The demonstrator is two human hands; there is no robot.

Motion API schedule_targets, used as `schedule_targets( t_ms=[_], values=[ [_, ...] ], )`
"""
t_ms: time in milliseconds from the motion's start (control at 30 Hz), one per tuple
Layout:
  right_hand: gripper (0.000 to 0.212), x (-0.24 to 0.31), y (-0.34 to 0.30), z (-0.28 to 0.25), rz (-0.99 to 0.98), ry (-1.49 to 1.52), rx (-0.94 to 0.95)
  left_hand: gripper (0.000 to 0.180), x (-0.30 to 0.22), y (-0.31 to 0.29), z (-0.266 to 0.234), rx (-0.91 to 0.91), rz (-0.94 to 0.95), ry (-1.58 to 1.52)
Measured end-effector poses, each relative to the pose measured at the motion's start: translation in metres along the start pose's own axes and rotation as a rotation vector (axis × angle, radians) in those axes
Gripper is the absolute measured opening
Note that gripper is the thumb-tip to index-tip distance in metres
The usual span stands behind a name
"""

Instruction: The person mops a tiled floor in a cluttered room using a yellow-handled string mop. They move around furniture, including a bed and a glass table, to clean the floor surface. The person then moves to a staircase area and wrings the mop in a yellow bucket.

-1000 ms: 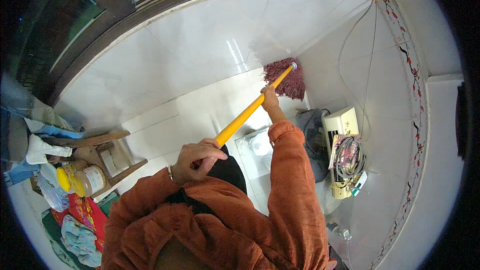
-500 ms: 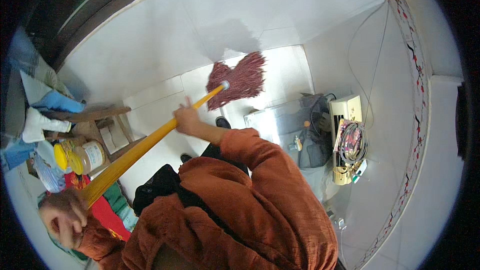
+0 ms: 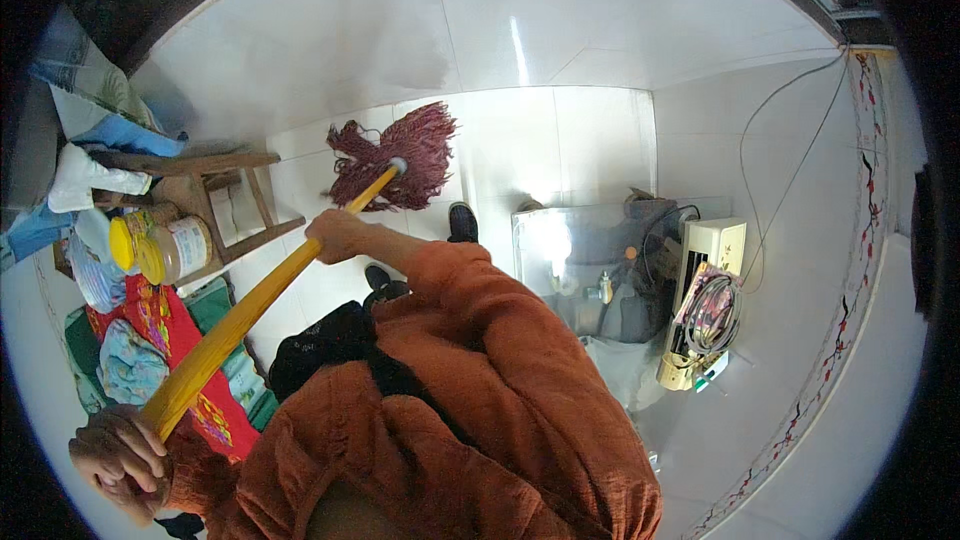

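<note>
A mop with a yellow wooden handle (image 3: pixel 235 325) slants across the view from the lower left toward the middle. Its dark red string head (image 3: pixel 425 155) is spread on the white tiled floor near the far wall, joined by a pale collar. My left hand (image 3: pixel 122 458) is closed round the top end of the handle. Farther down the shaft, my right hand (image 3: pixel 335 236) grips it, the arm reaching across my body in a rust-brown sleeve. My dark shoes (image 3: pixel 462 223) show on the floor just nearer than the mop head.
At left, a wooden stool (image 3: pixel 225 205) stands beside yellow-lidded jars (image 3: pixel 185 248) and red cloth (image 3: pixel 195 380). On the right, a clear-topped low table or box (image 3: pixel 540 240) adjoins a cream-coloured case (image 3: pixel 712 240) with a coiled cable (image 3: pixel 712 312). White walls rise behind and right.
The mop head has swept left across the floor, and my right hand has moved left with the handle. My left hand stays at the handle's end, slightly lower. The view has shifted a little.
</note>
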State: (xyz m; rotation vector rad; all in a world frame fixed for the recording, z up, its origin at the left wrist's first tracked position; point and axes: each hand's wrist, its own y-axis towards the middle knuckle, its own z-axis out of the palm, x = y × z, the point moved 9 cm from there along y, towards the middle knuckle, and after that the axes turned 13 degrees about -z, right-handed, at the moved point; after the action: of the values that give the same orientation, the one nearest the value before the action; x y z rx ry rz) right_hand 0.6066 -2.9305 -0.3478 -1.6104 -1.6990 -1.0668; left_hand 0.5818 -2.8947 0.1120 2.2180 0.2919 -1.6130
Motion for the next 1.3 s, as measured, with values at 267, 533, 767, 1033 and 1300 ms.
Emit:
schedule_targets(
  t_ms=[267, 533, 767, 1033, 1300],
  values=[
    [0.021, -0.023, -0.107, -0.086, 0.188, -0.169, 0.045, 0.015, 0.031, 0.010, 0.007, 0.056, -0.069, -0.266],
    [0.019, -0.095, -0.256, -0.160, 0.442, -0.332, -0.453, 0.013, 0.147, 0.085, 0.101, 0.329, -0.177, -0.755],
    [0.016, -0.092, -0.288, -0.160, 0.626, -0.283, -0.636, 0.019, 0.111, 0.132, 0.179, 1.046, -0.032, -0.558],
    [0.015, -0.064, -0.183, -0.150, 0.422, -0.146, -0.723, 0.022, 0.053, 0.101, 0.128, 1.780, -0.020, -0.579],
    [0.010, -0.032, -0.059, -0.120, 0.046, -0.160, -0.772, 0.007, 0.011, 0.057, 0.052, 1.118, 0.068, -0.171]
  ],
)
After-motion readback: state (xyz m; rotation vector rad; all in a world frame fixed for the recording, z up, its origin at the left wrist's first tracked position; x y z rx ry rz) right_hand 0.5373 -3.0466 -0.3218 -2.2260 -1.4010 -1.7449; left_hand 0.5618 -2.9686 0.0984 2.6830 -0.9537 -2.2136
